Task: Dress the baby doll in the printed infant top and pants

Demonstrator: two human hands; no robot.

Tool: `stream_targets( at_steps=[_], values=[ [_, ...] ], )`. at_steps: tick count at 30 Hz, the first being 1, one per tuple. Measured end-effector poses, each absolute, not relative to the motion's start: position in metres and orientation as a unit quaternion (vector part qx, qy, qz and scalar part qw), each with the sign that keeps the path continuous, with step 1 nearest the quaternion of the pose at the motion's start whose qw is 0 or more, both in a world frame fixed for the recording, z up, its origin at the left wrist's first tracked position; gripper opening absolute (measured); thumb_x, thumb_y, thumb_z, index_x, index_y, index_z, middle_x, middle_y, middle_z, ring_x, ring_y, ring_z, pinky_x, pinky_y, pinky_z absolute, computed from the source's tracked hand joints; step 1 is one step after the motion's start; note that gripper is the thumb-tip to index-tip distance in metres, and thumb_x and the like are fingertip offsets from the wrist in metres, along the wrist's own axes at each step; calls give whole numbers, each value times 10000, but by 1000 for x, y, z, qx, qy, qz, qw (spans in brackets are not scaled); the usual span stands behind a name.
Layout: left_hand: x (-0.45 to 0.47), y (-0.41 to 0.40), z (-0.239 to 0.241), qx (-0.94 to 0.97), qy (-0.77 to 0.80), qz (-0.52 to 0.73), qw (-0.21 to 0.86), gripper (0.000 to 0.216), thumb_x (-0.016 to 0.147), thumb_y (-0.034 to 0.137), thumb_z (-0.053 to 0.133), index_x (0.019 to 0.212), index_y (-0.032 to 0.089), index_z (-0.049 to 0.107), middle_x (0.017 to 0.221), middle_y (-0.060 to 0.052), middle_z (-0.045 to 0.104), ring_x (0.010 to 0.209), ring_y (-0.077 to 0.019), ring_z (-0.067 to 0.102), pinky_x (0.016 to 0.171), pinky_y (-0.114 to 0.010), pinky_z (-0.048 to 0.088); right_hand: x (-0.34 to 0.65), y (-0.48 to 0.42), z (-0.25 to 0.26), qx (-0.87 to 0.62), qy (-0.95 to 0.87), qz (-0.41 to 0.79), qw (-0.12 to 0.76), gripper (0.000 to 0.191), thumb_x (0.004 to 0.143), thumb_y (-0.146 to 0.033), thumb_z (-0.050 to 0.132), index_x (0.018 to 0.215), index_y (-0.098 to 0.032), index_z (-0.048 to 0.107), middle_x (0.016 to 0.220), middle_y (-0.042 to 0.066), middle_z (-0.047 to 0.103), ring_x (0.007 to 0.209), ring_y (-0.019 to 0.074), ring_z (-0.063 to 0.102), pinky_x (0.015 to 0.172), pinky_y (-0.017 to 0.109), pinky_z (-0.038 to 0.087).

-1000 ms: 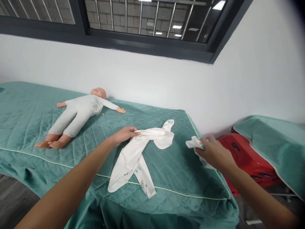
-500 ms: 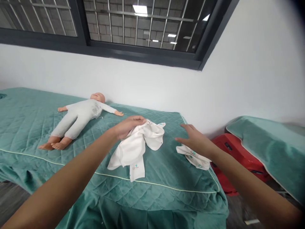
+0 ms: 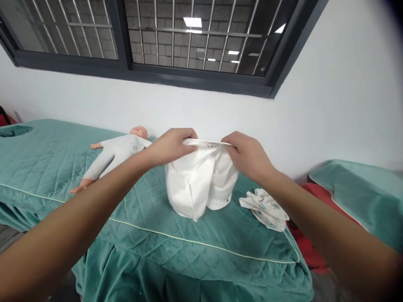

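My left hand point(image 3: 176, 145) and my right hand point(image 3: 244, 152) each pinch the top edge of a white baby shirt point(image 3: 198, 180), one at either end. Between them the edge is stretched nearly straight, with a small dark print near its middle. The cloth hangs down in folds just over the bed. Beneath my right forearm lies a crumpled white piece of patterned baby clothing point(image 3: 264, 208), apart from both hands. A baby doll point(image 3: 121, 147) in a pale suit is on its back to the left, partly hidden by my left arm.
A green quilted cover point(image 3: 151, 239) with light piping spreads over the bed, draping down at the front edge. Behind it are a white wall point(image 3: 103, 100) and a dark-framed barred window point(image 3: 201, 79). At the right stand a red object point(image 3: 308, 247) and another green-covered surface point(image 3: 362, 184).
My right hand has moved left and up and taken hold of the shirt's edge. The shirt has been lifted and spread between both hands. The view has shifted slightly.
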State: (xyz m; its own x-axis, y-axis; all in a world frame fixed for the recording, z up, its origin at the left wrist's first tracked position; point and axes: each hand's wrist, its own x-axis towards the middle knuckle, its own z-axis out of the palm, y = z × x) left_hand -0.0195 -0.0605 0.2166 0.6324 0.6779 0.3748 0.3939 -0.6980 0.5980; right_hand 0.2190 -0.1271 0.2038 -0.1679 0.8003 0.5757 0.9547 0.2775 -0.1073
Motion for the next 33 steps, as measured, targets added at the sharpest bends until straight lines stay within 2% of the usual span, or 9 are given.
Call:
stream_targets(
  at_steps=[3, 6, 11, 15, 19, 22, 24, 29, 33],
  values=[
    [-30, -51, 205, 856, 390, 331, 80, 146, 810, 243, 557, 932, 208, 627, 853, -27, 650, 844, -231, 594, 799, -342, 423, 231, -131, 198, -608, -731, -130, 280, 370, 812, -113, 393, 998, -187, 705, 1041, 73, 690, 977, 239, 617, 855, 345, 451],
    [-45, -44, 181, 838, 439, 323, 27, 169, 786, 204, 553, 944, 225, 610, 875, -27, 663, 849, -246, 610, 807, -348, 421, 246, -140, 182, -661, -680, -46, 316, 382, 768, -142, 400, 974, -192, 718, 929, 53, 710, 878, 225, 635, 782, 321, 480],
    [-73, -48, 151, 810, 464, 335, 127, 150, 825, 346, 576, 873, 212, 624, 891, -23, 699, 867, -237, 622, 783, -311, 439, 271, -169, 161, -729, -581, 113, 344, 315, 757, -260, 479, 955, -200, 717, 727, 12, 679, 616, 171, 591, 541, 250, 440],
    [-79, -46, 151, 789, 496, 317, 176, 288, 804, 479, 615, 921, 219, 653, 938, -24, 704, 891, -241, 619, 767, -292, 459, 287, -172, 156, -752, -552, 137, 333, 292, 762, -293, 520, 960, -202, 714, 673, 4, 658, 553, 174, 572, 495, 257, 422],
    [-66, -24, 138, 810, 540, 215, 80, 383, 820, 496, 614, 1083, 220, 641, 993, -84, 700, 920, -277, 631, 826, -345, 467, 290, -146, 139, -769, -587, 77, 240, 325, 798, -240, 479, 1032, -226, 705, 888, 39, 730, 792, 233, 654, 719, 318, 501],
    [-40, -18, 107, 821, 546, 164, -40, 318, 899, 256, 492, 1182, 163, 601, 1152, -173, 651, 1082, -323, 593, 907, -428, 450, 269, -122, 109, -783, -601, -18, 160, 418, 838, -176, 433, 1207, -188, 630, 1218, 116, 667, 1092, 302, 599, 937, 394, 456],
    [-17, -24, 78, 823, 538, 161, -90, 348, 894, 124, 403, 1175, 112, 607, 1272, -228, 579, 1208, -361, 516, 964, -493, 412, 241, -111, 82, -770, -618, -93, 126, 490, 848, -135, 416, 1321, -84, 534, 1381, 208, 538, 1230, 344, 503, 1017, 439, 405],
    [32, -42, 15, 858, 491, 116, 98, 304, 915, 236, 448, 1107, 110, 648, 1189, -189, 629, 1140, -295, 574, 982, -396, 435, 168, -97, 15, -718, -688, 8, 101, 477, 912, -173, 383, 1374, -105, 480, 1482, 150, 466, 1375, 266, 385, 1145, 384, 287],
    [39, -25, -1, 826, 538, 126, 108, 420, 940, 291, 419, 1252, 46, 557, 1357, -254, 522, 1279, -349, 484, 1061, -474, 368, 158, -78, -6, -780, -619, 25, 90, 546, 964, -321, 356, 1391, 9, 434, 1528, 279, 352, 1431, 420, 278, 1144, 561, 213]
  ],
)
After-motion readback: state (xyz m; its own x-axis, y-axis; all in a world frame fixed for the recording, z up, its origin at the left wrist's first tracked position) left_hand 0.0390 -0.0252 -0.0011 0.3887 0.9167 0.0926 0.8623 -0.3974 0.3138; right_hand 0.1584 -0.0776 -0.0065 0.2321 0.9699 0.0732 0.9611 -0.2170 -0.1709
